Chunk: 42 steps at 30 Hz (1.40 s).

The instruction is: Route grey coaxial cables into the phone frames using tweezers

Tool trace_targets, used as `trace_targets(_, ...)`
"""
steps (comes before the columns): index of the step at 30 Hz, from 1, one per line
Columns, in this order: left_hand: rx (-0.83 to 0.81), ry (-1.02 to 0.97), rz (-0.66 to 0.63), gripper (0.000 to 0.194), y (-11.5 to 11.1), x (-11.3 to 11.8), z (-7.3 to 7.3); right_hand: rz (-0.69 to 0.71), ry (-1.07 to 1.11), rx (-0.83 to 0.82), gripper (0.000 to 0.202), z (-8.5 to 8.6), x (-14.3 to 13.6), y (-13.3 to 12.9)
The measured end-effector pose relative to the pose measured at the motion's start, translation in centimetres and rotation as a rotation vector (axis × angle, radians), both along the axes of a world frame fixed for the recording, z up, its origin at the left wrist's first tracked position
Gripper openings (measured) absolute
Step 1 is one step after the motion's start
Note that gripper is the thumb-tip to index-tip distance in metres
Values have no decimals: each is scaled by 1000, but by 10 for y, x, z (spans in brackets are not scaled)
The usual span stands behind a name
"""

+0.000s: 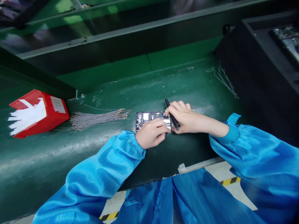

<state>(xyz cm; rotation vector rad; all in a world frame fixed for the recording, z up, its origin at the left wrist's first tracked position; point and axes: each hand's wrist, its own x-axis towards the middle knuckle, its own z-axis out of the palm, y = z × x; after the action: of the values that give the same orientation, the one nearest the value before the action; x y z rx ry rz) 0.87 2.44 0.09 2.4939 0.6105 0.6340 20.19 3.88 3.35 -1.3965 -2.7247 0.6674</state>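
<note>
An opened phone body [146,116] with its inner parts showing lies on the green table. My left hand [153,133] rests over its lower middle, the fingers bent together at the phone's right part; whatever they may pinch is too small to see. A black pen-like tool [172,115] is in my right hand [183,116], slanting over the phone's right end, with the fingers wrapped round it. Left of the phone lies a bundle of thin grey cables [95,120] with gold-coloured ends.
A red bin [56,113] with white paper strips stands at the left. Several loose wires [225,79] lie at the back right, beside a large black case [263,77]. The table's front edge runs close to my body.
</note>
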Motion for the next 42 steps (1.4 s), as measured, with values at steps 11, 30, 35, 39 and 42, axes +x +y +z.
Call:
trace_targets(11, 53, -3, 19, 25, 0, 1, 0, 106, 86, 34, 31, -4, 9, 4)
trace_targets(30, 120, 136, 98, 21, 0, 3, 0, 216, -207, 123, 31, 12, -13, 6)
trace_targets(35, 127, 78, 76, 22, 0, 3, 0, 143, -287, 21, 36, 19, -22, 5)
trace_targets(39, 125, 63, 32, 22, 0, 2, 0, 99, -334, -34, 41, 21, -30, 7)
trace_targets(42, 120, 71, 8, 21, 1, 2, 0, 75, -345, -65, 39, 21, -32, 10)
